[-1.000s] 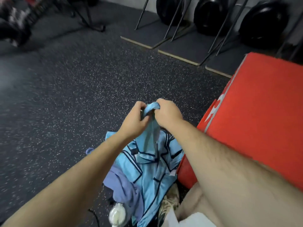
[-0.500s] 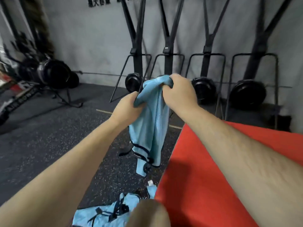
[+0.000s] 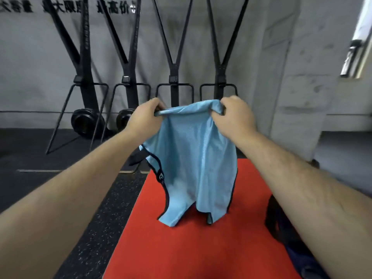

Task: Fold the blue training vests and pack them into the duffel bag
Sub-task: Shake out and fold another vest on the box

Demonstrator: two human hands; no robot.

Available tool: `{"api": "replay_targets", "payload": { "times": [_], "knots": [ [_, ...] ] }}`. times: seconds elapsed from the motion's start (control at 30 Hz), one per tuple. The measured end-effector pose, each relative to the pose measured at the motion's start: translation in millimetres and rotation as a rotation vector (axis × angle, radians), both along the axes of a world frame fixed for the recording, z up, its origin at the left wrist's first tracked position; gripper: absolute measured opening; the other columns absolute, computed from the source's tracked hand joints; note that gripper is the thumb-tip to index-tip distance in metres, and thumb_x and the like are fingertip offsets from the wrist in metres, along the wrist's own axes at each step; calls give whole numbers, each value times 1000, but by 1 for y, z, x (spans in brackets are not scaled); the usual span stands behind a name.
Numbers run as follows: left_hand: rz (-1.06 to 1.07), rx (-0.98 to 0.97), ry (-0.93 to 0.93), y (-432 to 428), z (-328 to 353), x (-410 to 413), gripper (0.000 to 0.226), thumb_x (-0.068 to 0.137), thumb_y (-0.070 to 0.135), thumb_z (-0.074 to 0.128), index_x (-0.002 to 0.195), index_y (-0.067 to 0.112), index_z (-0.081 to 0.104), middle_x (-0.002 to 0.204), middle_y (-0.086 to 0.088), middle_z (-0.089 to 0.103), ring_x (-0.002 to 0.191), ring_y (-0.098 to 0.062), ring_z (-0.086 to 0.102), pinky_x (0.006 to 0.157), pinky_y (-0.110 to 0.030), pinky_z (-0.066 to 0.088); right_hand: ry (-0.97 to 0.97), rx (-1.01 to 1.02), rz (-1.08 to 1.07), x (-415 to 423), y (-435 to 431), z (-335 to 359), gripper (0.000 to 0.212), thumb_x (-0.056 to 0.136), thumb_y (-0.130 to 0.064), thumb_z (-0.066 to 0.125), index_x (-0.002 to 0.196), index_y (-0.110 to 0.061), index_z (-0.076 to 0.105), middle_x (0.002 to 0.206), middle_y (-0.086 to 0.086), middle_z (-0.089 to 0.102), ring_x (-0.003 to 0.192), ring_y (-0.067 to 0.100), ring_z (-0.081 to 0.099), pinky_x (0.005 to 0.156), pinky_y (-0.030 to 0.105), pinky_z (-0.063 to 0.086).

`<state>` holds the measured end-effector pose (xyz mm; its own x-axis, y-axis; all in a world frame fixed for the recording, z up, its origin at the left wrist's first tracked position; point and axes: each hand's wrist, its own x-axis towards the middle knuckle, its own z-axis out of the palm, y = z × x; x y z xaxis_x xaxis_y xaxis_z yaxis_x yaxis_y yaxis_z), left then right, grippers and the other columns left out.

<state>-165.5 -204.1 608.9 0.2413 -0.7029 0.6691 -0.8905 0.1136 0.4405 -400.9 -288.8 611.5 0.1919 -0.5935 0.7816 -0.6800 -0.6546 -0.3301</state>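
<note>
Above the red padded block (image 3: 171, 248), the left hand (image 3: 145, 115) and right hand (image 3: 233, 115) hold a blue vest (image 3: 193, 162) up by its top edge. Their fingers are curled tight into the cloth, and the hands are apart so it hangs spread. Folding looks barely begun. Next the vest needs laying flat on the block and smoothing before it is halved. A dark bag (image 3: 271, 216), probably the duffel, lies partly hidden under the right forearm.

Dark characters (image 3: 115, 9) along the wall (image 3: 30, 57) are too blurred to read.
</note>
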Motion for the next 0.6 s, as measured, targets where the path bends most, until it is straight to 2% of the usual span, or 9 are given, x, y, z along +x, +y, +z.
{"api": "replay_targets", "payload": {
  "times": [0.07,0.17,0.2,0.3,0.4,0.47,0.53,0.6],
  "knots": [
    [-74,55,-9,-14,-25,-17,19,88,3,55,98,18,61,87,8,62,81,-14,57,60,-10,37,69,53,23,-20,-8,-28,29,84,-30,62,68,-21,40,86,-4,43,83,18,44,64,32,34],
    [-127,206,26,-25,-84,-32,25,83,1,52,93,22,60,88,3,65,80,-18,60,65,-31,47,152,224,104,-43,-11,-96,20,78,-23,67,76,-16,49,95,-2,51,90,20,51,72,37,45],
    [-147,260,47,-27,-106,-37,26,81,-1,51,92,21,59,87,1,65,80,-19,61,66,-33,47,146,296,158,-49,-9,-122,18,76,-18,68,78,-16,50,99,-2,55,93,20,55,77,37,47],
    [-243,433,90,-31,-167,-57,30,80,-5,50,94,19,59,88,4,65,83,-15,60,70,-26,46,113,546,341,-59,5,-193,25,72,-11,64,80,-23,44,112,-5,67,107,11,61,86,33,47],
    [-378,598,94,-28,-214,-76,30,81,-6,54,101,15,63,84,13,62,75,4,58,70,-18,43,167,739,459,-64,14,-241,31,68,-21,63,86,-32,41,104,-11,69,98,11,65,88,41,51],
    [-456,693,62,-25,-232,-83,30,82,-3,56,104,15,65,84,17,61,73,6,57,67,-9,39,230,884,523,-63,17,-248,37,67,-26,66,95,-38,46,98,-8,69,88,12,66,87,43,54],
    [-491,744,2,-25,-235,-85,29,83,4,57,107,20,64,86,17,61,76,3,56,68,-9,38,160,1035,602,-60,16,-247,42,65,-26,65,103,-40,52,98,-7,70,85,12,65,88,38,52],
    [-482,727,36,-26,-233,-85,27,81,15,58,105,25,64,88,13,65,78,0,59,71,-18,43,80,1099,628,-59,15,-247,44,64,-34,65,106,-43,60,104,-9,69,94,12,66,94,36,49]
  ]
}}
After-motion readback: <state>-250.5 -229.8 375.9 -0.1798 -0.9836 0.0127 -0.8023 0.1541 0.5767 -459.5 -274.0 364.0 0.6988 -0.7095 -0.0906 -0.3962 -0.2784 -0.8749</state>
